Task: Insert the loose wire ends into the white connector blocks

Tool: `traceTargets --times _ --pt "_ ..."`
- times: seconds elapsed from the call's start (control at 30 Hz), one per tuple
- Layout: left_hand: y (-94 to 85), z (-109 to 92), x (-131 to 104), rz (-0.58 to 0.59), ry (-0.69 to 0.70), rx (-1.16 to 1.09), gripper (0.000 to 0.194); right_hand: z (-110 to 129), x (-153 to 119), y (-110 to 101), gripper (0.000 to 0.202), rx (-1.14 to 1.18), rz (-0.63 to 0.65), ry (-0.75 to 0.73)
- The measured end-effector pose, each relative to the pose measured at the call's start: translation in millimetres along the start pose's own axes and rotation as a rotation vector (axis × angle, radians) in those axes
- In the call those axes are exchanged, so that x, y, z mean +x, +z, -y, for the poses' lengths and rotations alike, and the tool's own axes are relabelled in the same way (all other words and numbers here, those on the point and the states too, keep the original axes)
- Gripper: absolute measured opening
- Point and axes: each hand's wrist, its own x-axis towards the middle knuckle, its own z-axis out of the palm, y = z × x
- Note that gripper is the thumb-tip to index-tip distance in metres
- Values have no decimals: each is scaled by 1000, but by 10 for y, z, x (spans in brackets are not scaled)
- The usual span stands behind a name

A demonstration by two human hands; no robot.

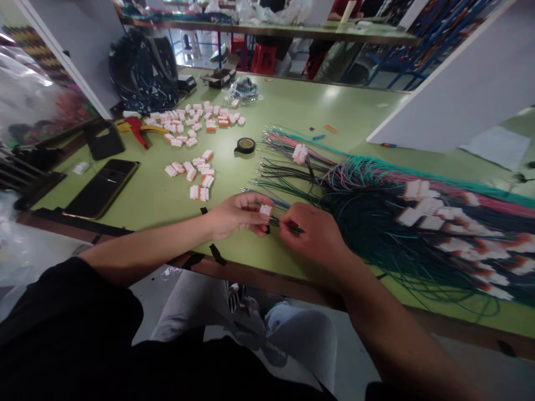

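Near the front edge of the green table, my left hand [244, 214] pinches a small white connector housing [265, 210] between thumb and fingers. Just to its right, my right hand [311, 228] is closed with fingertips pressed together on a thin wire, mostly hidden by the fingers. Loose wires [276, 181] with bare terminal ends fan out behind both hands, in black, green, blue and pink groups. Among them lies a white-and-orange connector [300, 153] on dark wires. Beside my right forearm, a coiled wire bundle [368, 223] carries several fitted connectors [426, 209].
Several loose white-and-orange connectors [203, 167] lie left of the wires, with a larger pile [184, 122] behind. Black tape [244, 146], a phone [101, 188], a red-and-yellow tool [137, 129] and a dark patterned bag [144, 72] are around them. A white panel [451, 83] stands at right.
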Motion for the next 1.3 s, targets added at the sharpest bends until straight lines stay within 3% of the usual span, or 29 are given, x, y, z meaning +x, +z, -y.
traceTargets --times 0.33,0.57,0.7,0.77,0.83,0.9,1.0,1.13,1.3 --pt "15 60 2 -74 -10 48 37 25 -27 77 16 -38 48 5" --pt "21 81 0 -56 -31 85 34 77 -14 152 24 -65 105 38" --pt "7 89 20 -51 -60 83 37 2 15 64 21 163 211 106" --pt "6 71 23 -12 -88 95 38 -70 38 -25 24 333 324 105" --pt "0 47 22 35 -108 109 39 -142 79 -94 31 393 343 139" --pt "-14 31 22 81 -124 124 39 -198 155 -106 31 243 241 237" --pt "-46 37 33 158 -151 147 39 -238 356 -19 28 -171 143 373" --pt "-75 59 57 212 -164 166 41 -231 696 143 34 -445 299 491" --pt "-79 56 72 205 -163 179 40 -239 881 218 37 -476 372 556"
